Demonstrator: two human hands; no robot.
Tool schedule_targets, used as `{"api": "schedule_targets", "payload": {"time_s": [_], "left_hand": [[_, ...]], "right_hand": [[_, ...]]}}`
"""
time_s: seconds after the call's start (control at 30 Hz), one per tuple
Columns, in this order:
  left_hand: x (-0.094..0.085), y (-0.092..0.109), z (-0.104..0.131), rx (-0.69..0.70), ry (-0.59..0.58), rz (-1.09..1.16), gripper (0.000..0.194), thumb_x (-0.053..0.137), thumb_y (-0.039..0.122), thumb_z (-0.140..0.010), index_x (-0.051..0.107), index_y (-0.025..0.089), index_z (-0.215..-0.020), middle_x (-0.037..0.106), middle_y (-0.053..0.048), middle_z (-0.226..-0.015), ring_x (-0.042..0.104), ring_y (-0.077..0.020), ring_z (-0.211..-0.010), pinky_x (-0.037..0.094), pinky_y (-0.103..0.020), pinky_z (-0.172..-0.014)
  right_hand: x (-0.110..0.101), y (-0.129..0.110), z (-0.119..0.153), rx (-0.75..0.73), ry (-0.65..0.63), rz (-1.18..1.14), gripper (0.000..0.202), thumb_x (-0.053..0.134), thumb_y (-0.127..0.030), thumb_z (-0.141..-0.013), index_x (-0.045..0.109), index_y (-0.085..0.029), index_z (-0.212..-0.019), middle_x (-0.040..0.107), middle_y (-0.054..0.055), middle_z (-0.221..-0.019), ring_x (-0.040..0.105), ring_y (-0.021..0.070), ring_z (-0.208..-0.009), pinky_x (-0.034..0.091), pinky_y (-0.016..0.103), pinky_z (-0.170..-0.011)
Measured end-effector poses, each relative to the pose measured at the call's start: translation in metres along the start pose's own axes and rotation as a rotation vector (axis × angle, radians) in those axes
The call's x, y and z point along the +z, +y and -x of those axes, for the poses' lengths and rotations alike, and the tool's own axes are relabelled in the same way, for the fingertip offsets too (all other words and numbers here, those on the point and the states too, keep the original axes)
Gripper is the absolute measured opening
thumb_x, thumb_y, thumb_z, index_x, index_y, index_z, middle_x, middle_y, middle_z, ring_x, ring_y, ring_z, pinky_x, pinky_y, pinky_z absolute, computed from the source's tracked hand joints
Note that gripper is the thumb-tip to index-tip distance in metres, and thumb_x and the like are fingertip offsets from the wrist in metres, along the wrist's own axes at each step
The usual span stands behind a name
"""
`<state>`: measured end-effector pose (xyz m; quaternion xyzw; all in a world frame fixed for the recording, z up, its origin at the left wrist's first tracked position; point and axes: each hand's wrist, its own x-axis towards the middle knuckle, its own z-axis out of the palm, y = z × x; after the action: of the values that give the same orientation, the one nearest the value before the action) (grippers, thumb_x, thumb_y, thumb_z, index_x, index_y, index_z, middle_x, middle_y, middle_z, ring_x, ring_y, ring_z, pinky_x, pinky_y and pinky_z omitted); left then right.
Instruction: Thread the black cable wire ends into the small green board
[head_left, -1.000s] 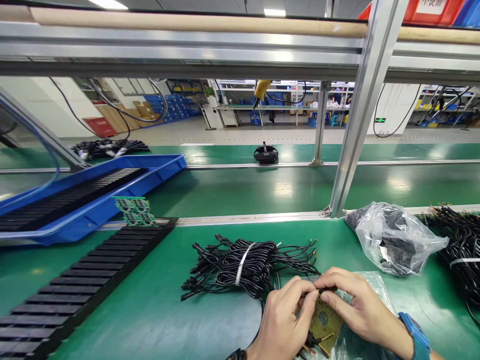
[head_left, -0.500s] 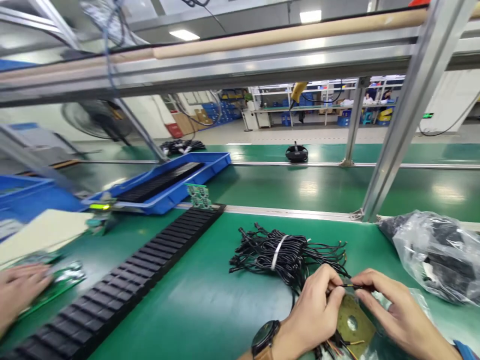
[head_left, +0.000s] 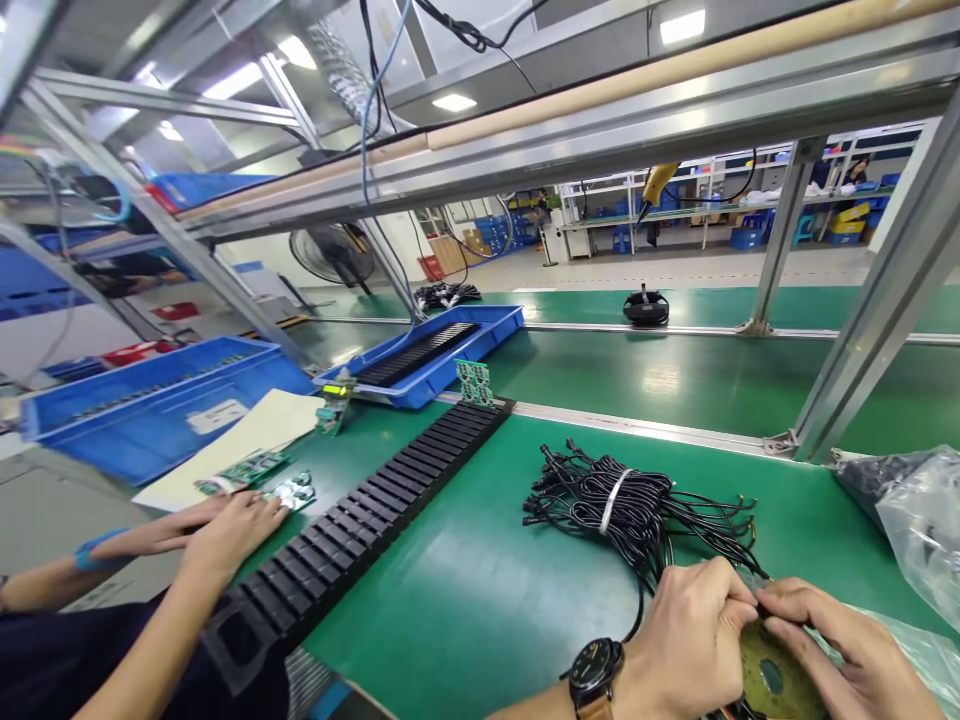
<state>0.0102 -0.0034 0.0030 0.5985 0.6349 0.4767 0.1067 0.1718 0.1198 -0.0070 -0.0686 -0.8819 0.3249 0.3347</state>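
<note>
My left hand [head_left: 697, 630], with a watch [head_left: 592, 672] on its wrist, pinches a thin black cable. Close beside it, my right hand [head_left: 847, 640] grips the same cable, its fingertips almost meeting the left ones. Most of the cable between them is hidden by my fingers. Left of and beyond my hands lies a bundle of black cables [head_left: 645, 515] with small connectors, bound by a white tie [head_left: 615, 500]. Beneath my hands shows a dull yellow plate [head_left: 780, 685] with a hole. Coloured wire ends peek out at the bottom edge.
A black slotted rack [head_left: 375, 510] crosses the green bench, with a green circuit board [head_left: 474, 382] upright at its far end. A co-worker's hands [head_left: 232, 530] touch boards at left. Blue trays [head_left: 480, 350], a metal post [head_left: 870, 290] and a clear plastic bag [head_left: 926, 520] stand around.
The view has swung left, bringing more of the co-worker's arms into sight. My hands have come closer together on the cable, covering the yellow wire that showed between them.
</note>
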Motion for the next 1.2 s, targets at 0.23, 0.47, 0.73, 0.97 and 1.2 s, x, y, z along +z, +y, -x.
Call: {"api": "schedule_targets", "payload": {"time_s": [0.23, 0.47, 0.73, 0.97, 1.2], "left_hand": [[0.009, -0.008, 0.002, 0.003, -0.013, -0.006, 0.01, 0.051, 0.014, -0.081, 0.045, 0.021, -0.077, 0.062, 0.0, -0.067, 0.06, -0.0153, -0.06, 0.033, -0.027, -0.055], [0.004, -0.008, -0.003, -0.061, -0.054, 0.071, 0.01, 0.053, 0.015, -0.085, 0.05, 0.02, -0.077, 0.063, 0.0, -0.069, 0.06, -0.0149, -0.062, 0.037, -0.025, -0.058], [-0.004, -0.004, -0.012, -0.062, -0.107, 0.112, 0.017, 0.053, 0.014, -0.09, 0.058, 0.019, -0.074, 0.059, 0.002, -0.065, 0.054, -0.0126, -0.059, 0.036, -0.024, -0.058], [-0.004, -0.005, -0.011, -0.028, -0.099, 0.157, 0.021, 0.048, 0.012, -0.09, 0.056, 0.019, -0.072, 0.055, 0.002, -0.064, 0.048, -0.011, -0.059, 0.032, -0.023, -0.058], [-0.003, -0.005, -0.01, -0.048, -0.091, 0.152, 0.025, 0.045, 0.016, -0.093, 0.053, 0.019, -0.07, 0.052, 0.002, -0.062, 0.047, -0.0114, -0.058, 0.031, -0.023, -0.057]], "right_hand": [[0.004, 0.001, -0.001, -0.139, 0.05, 0.092, 0.015, 0.058, -0.024, -0.103, 0.073, -0.024, -0.103, 0.08, 0.006, -0.097, 0.08, 0.0196, -0.081, 0.065, 0.018, -0.08], [0.004, 0.003, 0.0, -0.109, 0.067, 0.096, 0.014, 0.061, -0.029, -0.102, 0.072, -0.023, -0.107, 0.079, 0.007, -0.098, 0.079, 0.0208, -0.083, 0.065, 0.02, -0.078], [-0.004, -0.009, -0.005, 0.063, 0.032, -0.019, 0.006, 0.06, -0.025, -0.102, 0.066, -0.025, -0.103, 0.074, 0.003, -0.092, 0.073, 0.0164, -0.079, 0.059, 0.018, -0.075], [0.007, -0.014, -0.006, 0.08, -0.022, -0.091, 0.012, 0.052, -0.016, -0.103, 0.06, -0.024, -0.098, 0.069, 0.002, -0.089, 0.067, 0.0163, -0.078, 0.053, 0.024, -0.072], [0.014, -0.013, -0.003, 0.066, 0.03, -0.098, 0.013, 0.051, -0.014, -0.102, 0.058, -0.025, -0.103, 0.07, 0.002, -0.092, 0.067, 0.0174, -0.08, 0.053, 0.026, -0.073]]}}
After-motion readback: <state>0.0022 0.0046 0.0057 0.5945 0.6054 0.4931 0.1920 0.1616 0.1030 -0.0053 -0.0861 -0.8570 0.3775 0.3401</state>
